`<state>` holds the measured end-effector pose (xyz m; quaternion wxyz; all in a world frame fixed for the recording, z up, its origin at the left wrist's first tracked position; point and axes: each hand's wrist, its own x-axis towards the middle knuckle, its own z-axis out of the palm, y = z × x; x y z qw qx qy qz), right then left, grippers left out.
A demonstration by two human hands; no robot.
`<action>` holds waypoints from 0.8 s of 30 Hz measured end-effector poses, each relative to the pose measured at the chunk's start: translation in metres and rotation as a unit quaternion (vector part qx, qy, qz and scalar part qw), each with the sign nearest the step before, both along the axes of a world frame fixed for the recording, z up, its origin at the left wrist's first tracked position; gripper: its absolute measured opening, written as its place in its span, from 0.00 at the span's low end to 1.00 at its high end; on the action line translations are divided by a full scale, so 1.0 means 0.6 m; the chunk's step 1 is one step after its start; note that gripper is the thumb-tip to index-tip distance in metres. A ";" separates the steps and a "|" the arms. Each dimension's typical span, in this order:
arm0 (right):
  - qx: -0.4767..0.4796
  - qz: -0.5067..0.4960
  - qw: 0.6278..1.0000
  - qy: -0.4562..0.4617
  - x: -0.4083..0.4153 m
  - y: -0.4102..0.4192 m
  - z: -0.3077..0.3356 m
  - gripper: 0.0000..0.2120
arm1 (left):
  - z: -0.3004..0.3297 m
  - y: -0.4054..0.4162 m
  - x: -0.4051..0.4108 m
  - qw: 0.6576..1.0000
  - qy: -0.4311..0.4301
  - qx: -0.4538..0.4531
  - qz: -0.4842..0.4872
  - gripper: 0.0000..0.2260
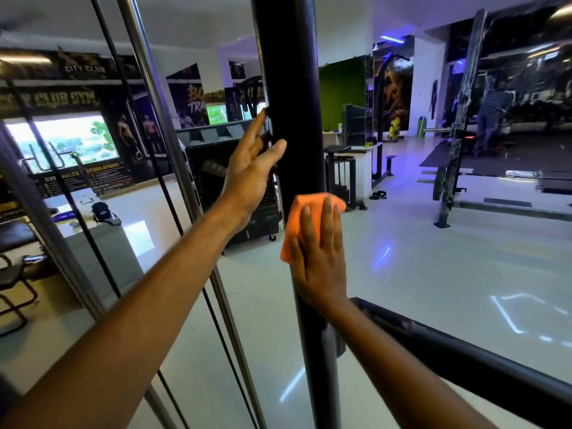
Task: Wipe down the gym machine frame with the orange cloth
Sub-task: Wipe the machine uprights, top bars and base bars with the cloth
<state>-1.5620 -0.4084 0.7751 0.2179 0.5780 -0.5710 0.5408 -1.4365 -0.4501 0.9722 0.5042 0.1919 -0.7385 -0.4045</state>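
Right hand (320, 258) lies flat, fingers straight and together, pressing the orange cloth (301, 218) against the black upright post (294, 88) of the machine frame. Left hand (252, 168) higher up, fingers extended, thumb on the post's front, bracing its left side. Chrome guide rods (161, 125) stand to the left.

Black air cooler (235, 178) behind; chair (14, 274) far left
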 end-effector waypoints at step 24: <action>0.016 0.003 0.999 0.038 0.004 0.008 -0.058 0.30 | -0.100 0.003 0.006 0.998 -0.023 0.061 -0.009 0.24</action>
